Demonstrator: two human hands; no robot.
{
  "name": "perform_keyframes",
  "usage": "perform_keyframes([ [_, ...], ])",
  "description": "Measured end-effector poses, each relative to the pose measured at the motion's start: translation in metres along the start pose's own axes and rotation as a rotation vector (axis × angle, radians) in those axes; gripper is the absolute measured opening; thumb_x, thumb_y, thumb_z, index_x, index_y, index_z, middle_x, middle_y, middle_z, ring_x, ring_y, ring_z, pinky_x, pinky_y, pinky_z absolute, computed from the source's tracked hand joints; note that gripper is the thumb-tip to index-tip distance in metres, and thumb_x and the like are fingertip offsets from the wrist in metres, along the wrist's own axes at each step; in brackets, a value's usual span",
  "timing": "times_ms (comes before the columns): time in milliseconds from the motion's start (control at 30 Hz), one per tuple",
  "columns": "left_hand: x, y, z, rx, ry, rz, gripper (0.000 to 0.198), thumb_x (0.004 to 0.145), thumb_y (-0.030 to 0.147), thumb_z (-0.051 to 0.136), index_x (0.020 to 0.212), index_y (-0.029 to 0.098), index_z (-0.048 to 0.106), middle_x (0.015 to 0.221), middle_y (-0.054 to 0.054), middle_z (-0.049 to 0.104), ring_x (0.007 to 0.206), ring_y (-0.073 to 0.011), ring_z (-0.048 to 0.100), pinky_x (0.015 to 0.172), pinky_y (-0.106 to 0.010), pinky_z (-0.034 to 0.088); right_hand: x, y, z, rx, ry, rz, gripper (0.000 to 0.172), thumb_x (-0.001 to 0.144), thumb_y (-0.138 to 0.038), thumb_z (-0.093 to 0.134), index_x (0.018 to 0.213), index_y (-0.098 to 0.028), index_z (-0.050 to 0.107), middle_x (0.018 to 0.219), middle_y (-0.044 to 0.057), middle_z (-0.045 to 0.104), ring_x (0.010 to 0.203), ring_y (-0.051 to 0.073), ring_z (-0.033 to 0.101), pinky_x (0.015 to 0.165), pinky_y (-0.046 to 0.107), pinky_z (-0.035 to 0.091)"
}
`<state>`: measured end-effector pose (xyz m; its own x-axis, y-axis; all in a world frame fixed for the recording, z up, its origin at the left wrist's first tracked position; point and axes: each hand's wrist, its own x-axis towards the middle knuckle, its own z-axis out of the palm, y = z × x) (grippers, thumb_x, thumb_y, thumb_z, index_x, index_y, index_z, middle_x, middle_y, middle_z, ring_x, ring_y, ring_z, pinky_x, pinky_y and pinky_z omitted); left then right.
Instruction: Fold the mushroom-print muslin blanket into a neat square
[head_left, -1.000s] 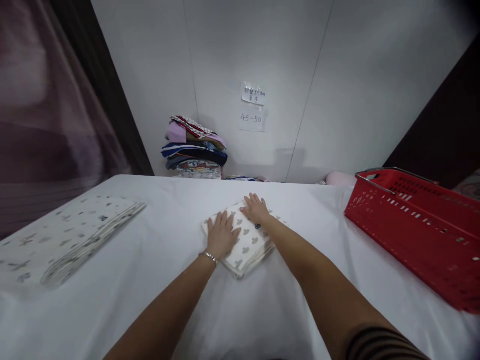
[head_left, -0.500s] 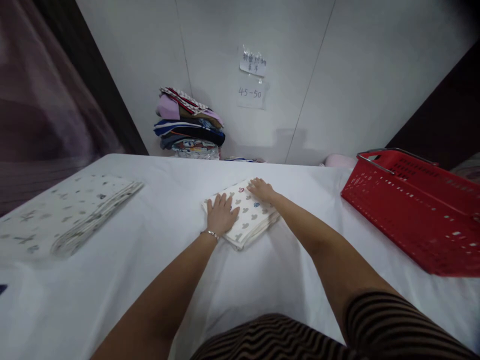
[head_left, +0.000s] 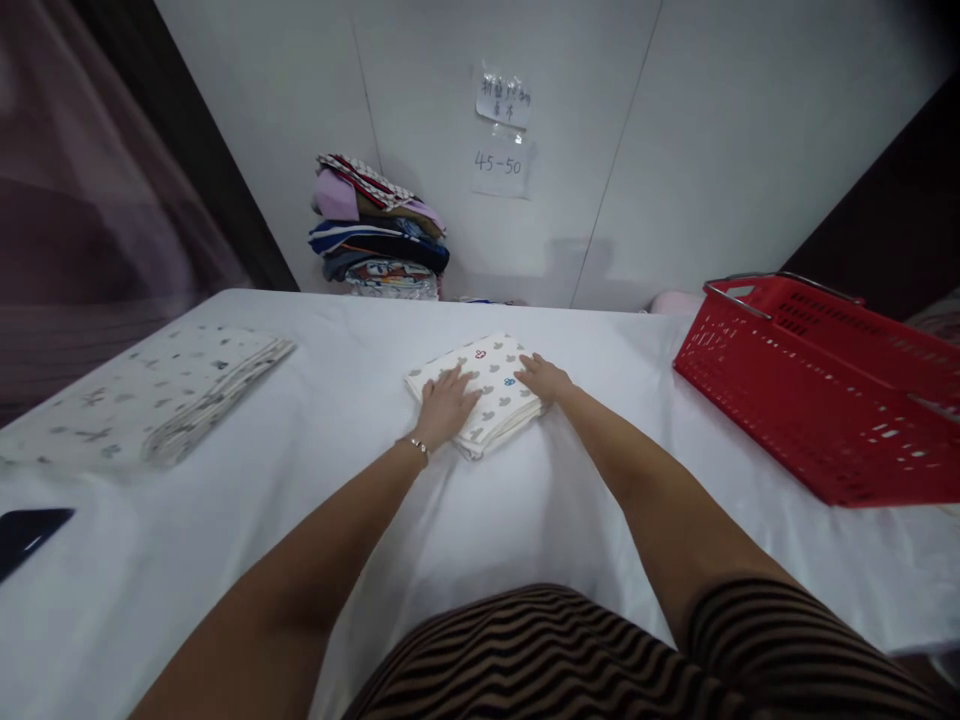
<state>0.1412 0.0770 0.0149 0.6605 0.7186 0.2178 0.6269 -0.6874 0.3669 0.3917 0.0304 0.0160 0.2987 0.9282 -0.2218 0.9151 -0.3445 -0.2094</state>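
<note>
A folded white cloth (head_left: 491, 385) with grey, red and blue motifs lies on the white-covered table (head_left: 510, 530) in front of me. My left hand (head_left: 448, 402) rests on its near left part, fingers spread and palm down. On the cloth's right edge lies my right hand (head_left: 545, 378), its fingers stretched out over the top. Both hands press on the cloth without gripping it. Layers of the fold show along its near right side.
Left on the table is a larger folded patterned cloth (head_left: 172, 385), with a dark phone-like object (head_left: 30, 535) nearer me. A red perforated basket (head_left: 817, 410) with metal handles stands at the right. Behind the table rises a stack of folded fabrics (head_left: 379, 230) against the wall.
My right hand has slid toward the near right edge of the cloth. My left hand stays on the left part. The view has tilted down slightly, showing more of the dark object.
</note>
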Motion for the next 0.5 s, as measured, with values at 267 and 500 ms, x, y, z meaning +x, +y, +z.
perform_keyframes([
  [267, -0.067, 0.015, 0.001, -0.068, 0.048, 0.311, 0.048, 0.086, 0.045, 0.055, 0.127, 0.021, 0.055, 0.137, -0.009, 0.052, 0.127, -0.0242, 0.046, 0.105, -0.041, 0.038, -0.003, -0.002, 0.000, 0.055, 0.023, 0.035, 0.067, 0.091, -0.063, 0.026, 0.150, -0.033, 0.019, 0.158, 0.002, 0.014, 0.137, 0.030, 0.031, 0.109, 0.042, 0.029],
  [500, -0.061, 0.009, 0.004, -0.065, 0.049, 0.371, 0.030, 0.091, 0.030, 0.044, 0.110, 0.022, 0.066, 0.115, -0.007, 0.067, 0.109, -0.0208, 0.059, 0.097, -0.042, 0.046, -0.008, -0.003, -0.004, 0.078, 0.013, 0.024, 0.068, 0.090, -0.063, 0.025, 0.150, -0.032, 0.019, 0.158, 0.002, 0.013, 0.138, 0.031, 0.031, 0.108, 0.043, 0.030],
])
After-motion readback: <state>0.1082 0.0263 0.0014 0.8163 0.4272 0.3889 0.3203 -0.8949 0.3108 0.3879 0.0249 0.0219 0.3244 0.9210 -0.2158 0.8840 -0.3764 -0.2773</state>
